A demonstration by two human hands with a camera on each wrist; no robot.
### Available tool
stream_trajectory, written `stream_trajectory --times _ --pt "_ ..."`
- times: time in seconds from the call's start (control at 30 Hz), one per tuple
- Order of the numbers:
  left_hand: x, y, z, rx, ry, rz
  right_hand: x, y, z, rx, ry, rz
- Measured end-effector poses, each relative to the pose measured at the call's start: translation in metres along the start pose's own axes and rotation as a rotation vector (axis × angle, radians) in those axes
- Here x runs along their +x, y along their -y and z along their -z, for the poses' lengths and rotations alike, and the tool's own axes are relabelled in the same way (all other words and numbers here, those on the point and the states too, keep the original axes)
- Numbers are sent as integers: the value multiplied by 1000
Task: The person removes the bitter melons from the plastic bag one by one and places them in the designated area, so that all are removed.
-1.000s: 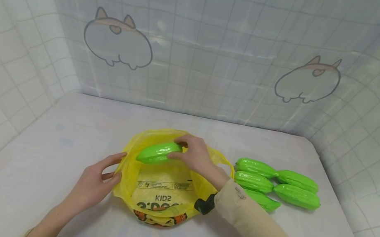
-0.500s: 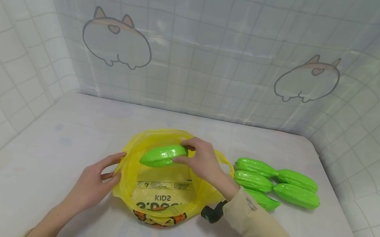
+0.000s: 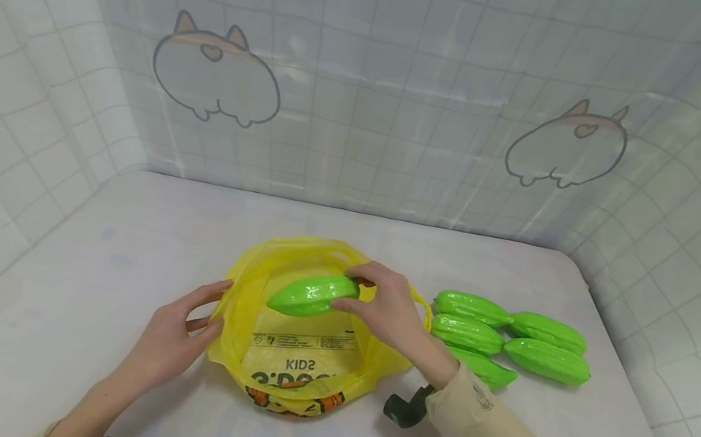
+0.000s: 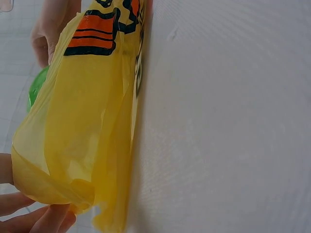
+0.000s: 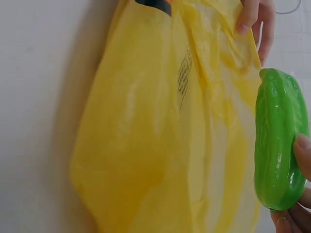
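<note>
A yellow plastic bag [image 3: 307,350] stands with its mouth wide open in the middle of the table. My left hand [image 3: 172,343] holds its left rim, thumb and fingers at the edge; the left wrist view shows those fingers [image 4: 51,218] on the film. Over the mouth, my right hand [image 3: 387,310] pinches a glossy, ridged green bitter melon [image 3: 310,294] by its right end. In the right wrist view this bitter melon [image 5: 278,141] appears upright, beside the bag's rim. Printed lettering shows inside the bag, and an orange and black print sits on its front.
Several more green bitter melons [image 3: 546,359] lie in two columns on the white table [image 3: 183,221], right of the bag; my right forearm passes close in front of them. White tile-patterned sheeting [image 3: 398,103] with animal drawings walls the back and sides.
My right hand has drifted right and slightly nearer, taking the bitter melon across the bag's mouth. The left hand and the bag have stayed in place.
</note>
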State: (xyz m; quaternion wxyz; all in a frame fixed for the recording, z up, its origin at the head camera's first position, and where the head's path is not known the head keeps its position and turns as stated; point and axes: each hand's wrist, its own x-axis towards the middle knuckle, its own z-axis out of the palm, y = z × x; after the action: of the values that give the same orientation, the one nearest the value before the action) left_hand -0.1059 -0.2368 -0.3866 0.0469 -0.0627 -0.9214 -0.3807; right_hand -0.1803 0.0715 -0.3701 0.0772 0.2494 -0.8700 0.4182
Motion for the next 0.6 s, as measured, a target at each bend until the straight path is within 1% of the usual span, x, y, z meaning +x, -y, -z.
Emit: stream_trajectory --times 0.17,0.4,0.6 --pt "0 1 -1 4 1 8 -9 -4 5 -8 -23 -14" --pt "0 3 -3 14 13 31 -20 -13 12 -28 -44 -80" --pt "0 4 -3 9 14 28 -29 -18 19 32 -44 -123"
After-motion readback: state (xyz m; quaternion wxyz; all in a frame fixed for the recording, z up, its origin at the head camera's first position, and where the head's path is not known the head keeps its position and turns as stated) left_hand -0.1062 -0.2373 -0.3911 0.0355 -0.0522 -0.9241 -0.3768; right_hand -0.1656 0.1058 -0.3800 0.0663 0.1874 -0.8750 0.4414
